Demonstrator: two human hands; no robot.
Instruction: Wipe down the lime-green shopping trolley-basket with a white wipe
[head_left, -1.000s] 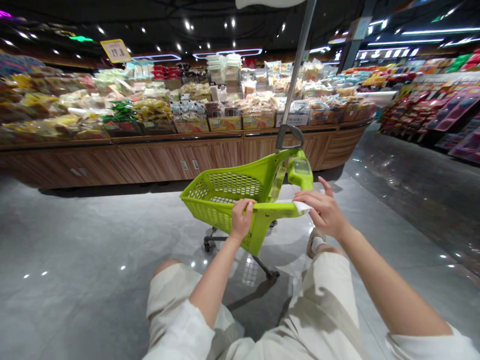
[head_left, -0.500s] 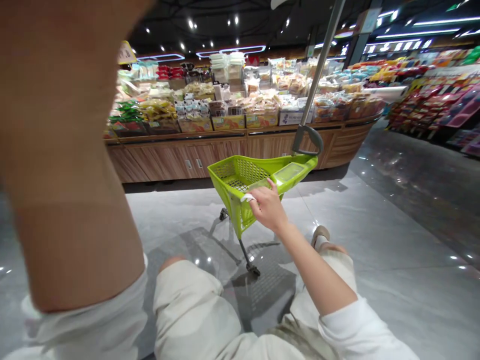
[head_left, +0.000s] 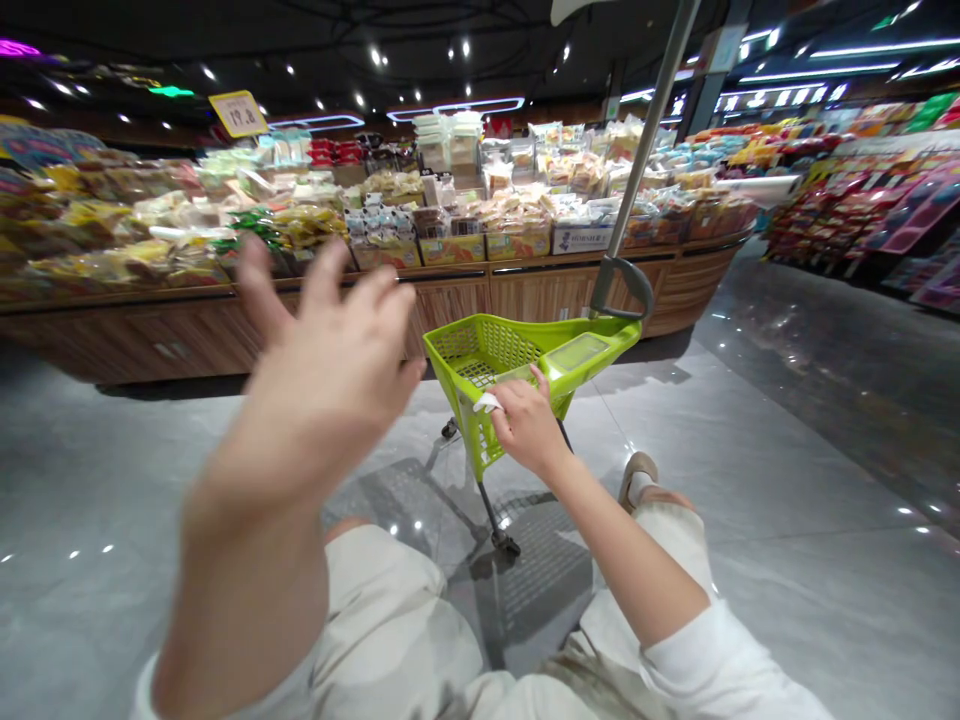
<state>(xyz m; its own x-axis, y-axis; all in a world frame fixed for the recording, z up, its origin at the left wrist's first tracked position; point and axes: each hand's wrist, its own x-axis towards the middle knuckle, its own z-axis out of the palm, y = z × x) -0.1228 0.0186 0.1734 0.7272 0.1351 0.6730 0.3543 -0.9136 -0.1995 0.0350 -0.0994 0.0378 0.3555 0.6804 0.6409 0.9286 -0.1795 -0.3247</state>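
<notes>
My left hand [head_left: 330, 360] is raised in front of the camera, blurred by motion. Its fingers are spread and nothing shows in them. Further right, my right hand [head_left: 527, 418] lies at the near rim of a lime-green shopping cart [head_left: 469, 410]. A small white crumpled piece [head_left: 487, 402], like tissue or paper, sticks out between its bent fingers; the index finger points forward along the rim. The cart's basket has perforated walls and a clear panel [head_left: 577, 353] beside it. At its far right end is a grey loop handle [head_left: 626, 285].
A grey pole [head_left: 652, 135] rises behind the cart's handle. Beyond stands a wood-panelled display counter [head_left: 525, 295] piled with packaged foods, with a yellow price sign [head_left: 238, 113] above. More shelves [head_left: 832, 210] stand at the right. Polished grey floor [head_left: 787, 430] surrounds the cart.
My left arm, which filled the left side close to the camera, has come down, so its open hand now shows. My right hand stays at the cart's rim.
</notes>
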